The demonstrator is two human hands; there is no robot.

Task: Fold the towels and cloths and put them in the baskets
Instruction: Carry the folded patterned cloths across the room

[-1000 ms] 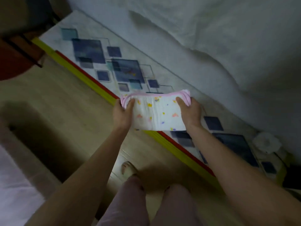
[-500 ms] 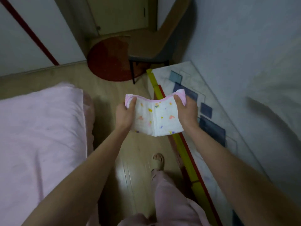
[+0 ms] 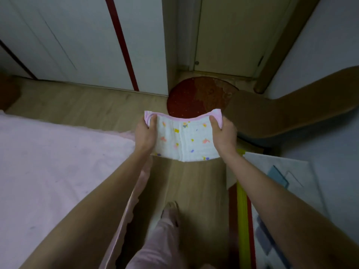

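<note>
Head view: folded cloth [image 3: 184, 140] between left hand [image 3: 144, 135] and right hand [image 3: 225, 135], both gripping.

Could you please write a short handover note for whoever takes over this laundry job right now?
Left hand: grips the left end of the folded white cloth with pink trim and coloured prints, thumb on top.
Right hand: grips the cloth's right end the same way.
The cloth is held in the air between both hands, above the wooden floor, in front of the round red mat. A pink blanket lies to the left.
Done: this cloth looks folded.
Left: put it in a basket; no basket is in view, and no other towels can be seen.
</note>
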